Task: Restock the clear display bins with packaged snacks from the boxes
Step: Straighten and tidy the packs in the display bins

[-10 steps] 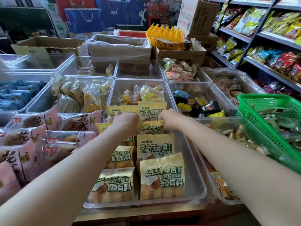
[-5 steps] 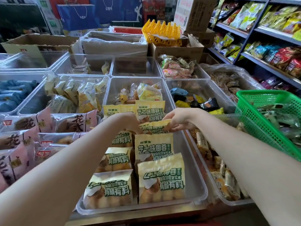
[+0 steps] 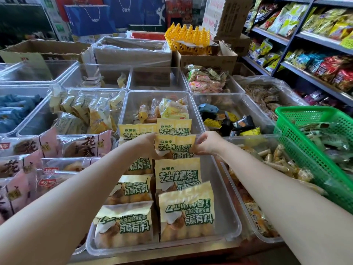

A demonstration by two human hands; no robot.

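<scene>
Closest to the camera sits a big clear plastic bin (image 3: 227,222) on the bench. It holds yellow snack packs with green writing, laid in two rows that go from near to far. The nearest yellow pack on the right (image 3: 186,212) stands up against the one behind it.

Two bare arms reach over this bin. At its far end both hands hold one yellow pack with green writing (image 3: 174,145) by its sides. The left hand (image 3: 145,144) grips the pack's left edge, with the fingers curled round it. The right hand (image 3: 205,144) pinches the pack's right edge between thumb and curled fingers (image 3: 199,140). The held pack stands upright, just in front of two more yellow packs at the back of the rows.

To the left lie pink and white packs with dark writing (image 3: 84,145) in the next clear bin. To the right a clear bin of small wrapped sticks (image 3: 275,159) sits beside a green plastic basket (image 3: 305,134) with a mesh wall.

Behind the hands a clear bin of small yellow wrapped cakes (image 3: 172,109) comes next. Beside it on the right is a clear bin of black and yellow sweets (image 3: 231,121).

Farther back stand brown cardboard boxes (image 3: 208,58), and a yellow plastic rack (image 3: 188,38) rests on one of them. On the far right, metal shelves (image 3: 315,81) carry many bright snack bags.
</scene>
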